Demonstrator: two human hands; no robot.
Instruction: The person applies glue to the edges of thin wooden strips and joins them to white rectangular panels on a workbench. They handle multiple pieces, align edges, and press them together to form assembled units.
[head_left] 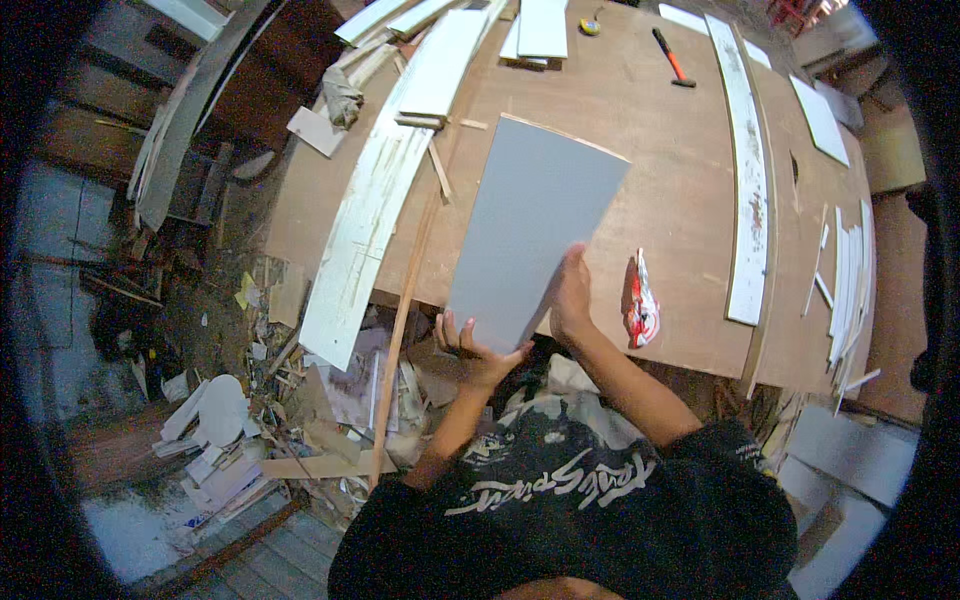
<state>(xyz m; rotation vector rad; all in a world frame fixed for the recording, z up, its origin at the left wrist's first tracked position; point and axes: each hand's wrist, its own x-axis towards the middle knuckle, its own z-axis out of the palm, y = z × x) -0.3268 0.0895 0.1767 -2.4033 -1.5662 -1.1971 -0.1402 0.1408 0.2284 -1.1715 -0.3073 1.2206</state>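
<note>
A flat grey board (535, 215) with a pale raw edge along its far end is held up, tilted, over the near side of the brown worktable (660, 220). My left hand (480, 360) grips its near left corner, fingers on the left edge and thumb along the near end. Against the right edge lies my right hand (573, 295), its fingers partly hidden behind the board. To the right of that hand, a crumpled red and white plastic packet (641, 305) rests on the table.
Long white boards (370, 240) lie on the left, beside a thin wooden strip (405, 310). A hammer (675, 58) and a yellow tape measure (590, 27) are at the far side. Another long white strip (742, 190) runs along the right. Scrap pieces (215, 450) litter the floor at left.
</note>
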